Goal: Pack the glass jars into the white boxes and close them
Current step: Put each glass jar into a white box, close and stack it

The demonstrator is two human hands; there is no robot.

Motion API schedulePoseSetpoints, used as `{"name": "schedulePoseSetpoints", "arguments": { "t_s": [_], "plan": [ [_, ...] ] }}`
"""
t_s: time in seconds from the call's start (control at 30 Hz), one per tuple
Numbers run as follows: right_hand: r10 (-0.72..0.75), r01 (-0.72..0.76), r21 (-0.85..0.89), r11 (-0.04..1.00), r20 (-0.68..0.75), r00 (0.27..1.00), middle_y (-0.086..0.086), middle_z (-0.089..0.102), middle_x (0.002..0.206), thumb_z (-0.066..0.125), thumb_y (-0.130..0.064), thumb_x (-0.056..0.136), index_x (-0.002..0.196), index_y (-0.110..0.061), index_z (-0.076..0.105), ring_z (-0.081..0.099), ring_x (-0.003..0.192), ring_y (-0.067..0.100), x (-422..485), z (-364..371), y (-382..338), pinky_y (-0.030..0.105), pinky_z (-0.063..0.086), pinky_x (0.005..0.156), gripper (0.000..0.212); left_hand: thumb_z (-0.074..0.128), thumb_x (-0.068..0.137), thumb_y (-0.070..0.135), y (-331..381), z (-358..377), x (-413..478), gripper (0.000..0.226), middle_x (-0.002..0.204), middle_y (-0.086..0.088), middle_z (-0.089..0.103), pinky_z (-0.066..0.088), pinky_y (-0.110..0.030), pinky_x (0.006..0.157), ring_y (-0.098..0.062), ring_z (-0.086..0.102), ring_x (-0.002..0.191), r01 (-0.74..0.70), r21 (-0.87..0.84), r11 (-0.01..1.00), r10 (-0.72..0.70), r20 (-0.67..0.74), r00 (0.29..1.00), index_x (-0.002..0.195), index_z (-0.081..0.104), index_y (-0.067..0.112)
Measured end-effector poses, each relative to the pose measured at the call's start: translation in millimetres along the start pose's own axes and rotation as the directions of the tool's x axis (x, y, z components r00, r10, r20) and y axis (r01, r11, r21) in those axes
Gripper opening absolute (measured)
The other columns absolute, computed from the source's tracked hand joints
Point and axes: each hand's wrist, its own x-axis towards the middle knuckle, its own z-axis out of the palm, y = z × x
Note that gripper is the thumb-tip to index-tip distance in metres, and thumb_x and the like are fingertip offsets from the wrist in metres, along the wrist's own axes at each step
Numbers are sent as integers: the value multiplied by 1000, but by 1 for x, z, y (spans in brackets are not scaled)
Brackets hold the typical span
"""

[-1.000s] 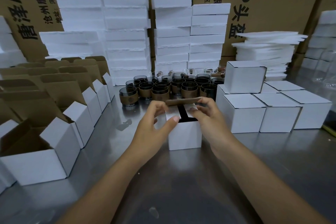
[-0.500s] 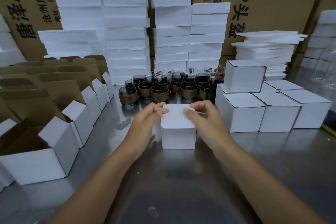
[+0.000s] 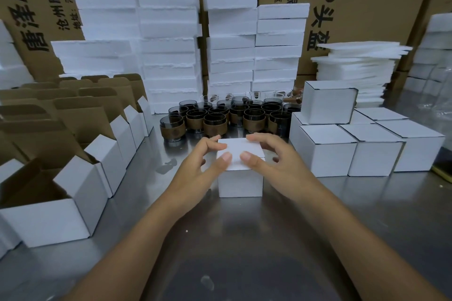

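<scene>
The white box (image 3: 240, 182) stands upright mid-table (image 3: 244, 239), lid on top, almost cubic. Left hand (image 3: 195, 168) and right hand (image 3: 276, 164) grip the lid with curled fingers. Glass jars (image 3: 215, 122) just behind; closed boxes (image 3: 327, 151) right, open boxes (image 3: 80, 193) left.

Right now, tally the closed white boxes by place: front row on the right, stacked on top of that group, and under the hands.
front-row boxes, right group: 3
top box: 1
box under the hands, left hand and right hand holding it: 1
Total: 5. The back row is partly hidden, so not counted.
</scene>
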Motion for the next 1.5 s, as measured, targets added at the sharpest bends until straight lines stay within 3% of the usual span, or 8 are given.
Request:
{"name": "schedulePoseSetpoints", "arguments": {
  "t_s": [0.17, 0.33, 0.5, 0.67, 0.93, 1.1, 1.3, 1.5],
  "plan": [
    [-33, 33, -1, 999, -48, 998, -25, 53, 114, 57, -68, 60, 102, -43, 56, 44, 102, -22, 2, 2, 4, -7, 29, 72, 49, 61, 62, 74, -3, 1, 2, 40, 120, 39, 51, 40, -41, 106, 10, 50, 114, 20, 15, 1000, -20, -22, 1000, 95, 54, 52],
    [-28, 29, 22, 999, -80, 996, -22, 56, 108, 57, -67, 60, 96, -39, 60, 44, 95, -24, 4, 2, 6, -7, 30, 69, 46, 65, 61, 69, -1, 2, 5, 37, 112, 34, 59, 45, -45, 101, 1, 57, 109, 5, -51, 999, -8, -73, 997, 91, 60, 49],
    [-14, 19, 40, 999, -129, 992, -18, 59, 101, 52, -78, 54, 88, -37, 60, 50, 94, -13, 6, 2, 4, 3, 35, 68, 54, 67, 62, 69, 4, 4, 6, 33, 102, 29, 64, 50, -36, 91, 3, 61, 97, -7, -90, 996, -2, -105, 994, 87, 62, 48],
    [-15, 19, 26, 999, -164, 986, -15, 61, 97, 51, -79, 55, 87, -30, 61, 55, 90, -1, 5, 3, 1, 21, 40, 72, 59, 69, 63, 63, 12, 5, 4, 28, 93, 19, 69, 55, -28, 79, -3, 66, 87, -49, -133, 990, 32, -126, 992, 84, 65, 44],
    [11, -6, 37, 999, -126, 992, -16, 55, 96, 54, -77, 51, 87, -34, 57, 53, 88, -2, 3, 3, 0, 18, 40, 70, 56, 65, 61, 60, 14, 4, 3, 26, 93, 22, 68, 55, -23, 75, -2, 66, 87, -63, -129, 990, 48, -114, 992, 83, 64, 46],
    [0, 8, 66, 998, -120, 993, -18, 52, 93, 59, -74, 47, 86, -34, 59, 48, 83, -17, 3, 2, 0, 2, 37, 64, 57, 64, 61, 61, 11, 3, 3, 26, 98, 28, 66, 52, -31, 83, 0, 64, 91, -44, -103, 994, 34, -100, 994, 84, 62, 49],
    [14, -6, 66, 998, -113, 994, -18, 52, 96, 61, -72, 50, 88, -35, 58, 48, 86, -16, 3, 1, 2, 17, 40, 72, 53, 63, 60, 64, 12, 3, 3, 27, 100, 33, 63, 50, -12, 71, 6, 61, 93, -39, -114, 993, 29, -86, 996, 84, 61, 50],
    [16, -10, 46, 999, -127, 992, -18, 53, 99, 55, -77, 51, 85, -37, 55, 48, 88, -17, 2, 5, 1, 15, 38, 71, 52, 62, 62, 65, 11, 3, 3, 28, 99, 29, 64, 50, -12, 70, 2, 62, 95, -21, -134, 991, 10, -76, 997, 85, 60, 49]
  ]
}}
